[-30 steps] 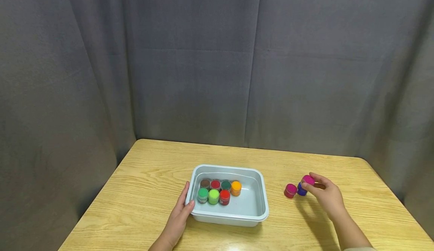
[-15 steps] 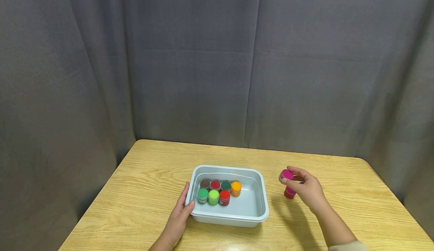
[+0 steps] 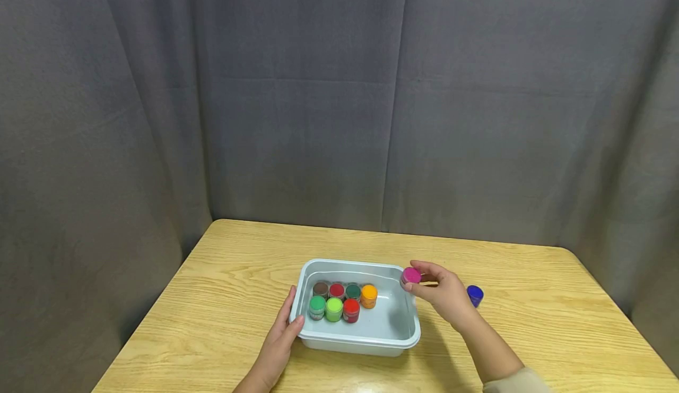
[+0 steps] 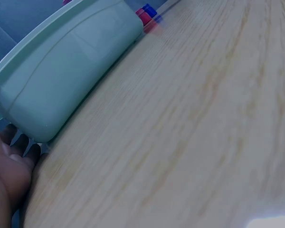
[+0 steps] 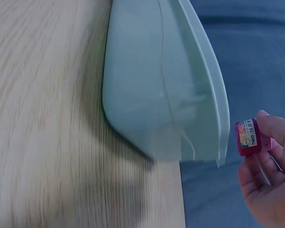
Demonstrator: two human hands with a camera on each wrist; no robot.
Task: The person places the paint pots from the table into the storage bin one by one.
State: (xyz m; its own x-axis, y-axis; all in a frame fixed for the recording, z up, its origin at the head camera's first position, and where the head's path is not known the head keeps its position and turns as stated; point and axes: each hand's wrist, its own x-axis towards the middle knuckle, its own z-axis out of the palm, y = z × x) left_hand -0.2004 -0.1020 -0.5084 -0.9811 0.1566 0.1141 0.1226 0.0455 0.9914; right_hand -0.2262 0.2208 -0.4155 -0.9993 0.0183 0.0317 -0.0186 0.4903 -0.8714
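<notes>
In the head view my left hand (image 3: 276, 337) holds the left end of a pale grey-blue plastic tub (image 3: 361, 344), thumb at the rim. My right hand (image 3: 448, 296) pinches a small magenta-lidded paint jar (image 3: 411, 276) over the tub's right rim. Its printed label shows in the right wrist view, where the jar (image 5: 248, 137) sits between thumb and fingers. Inside the tub, several paint jars stand in two rows at the left, among them a brown one (image 3: 320, 289), a light green one (image 3: 334, 308), a red one (image 3: 351, 309) and an orange one (image 3: 369, 295).
A blue paint jar (image 3: 475, 294) stands on the wooden table (image 3: 254, 263) right of the tub. Beside it, a pinkish-red jar (image 4: 143, 16) appears in the left wrist view; my right hand hides it from the head camera. Grey curtains (image 3: 297, 116) surround the table.
My right hand has carried the magenta-lidded paint jar leftward from beside the blue jar to the tub's right rim. The left hand and tub have stayed in place.
</notes>
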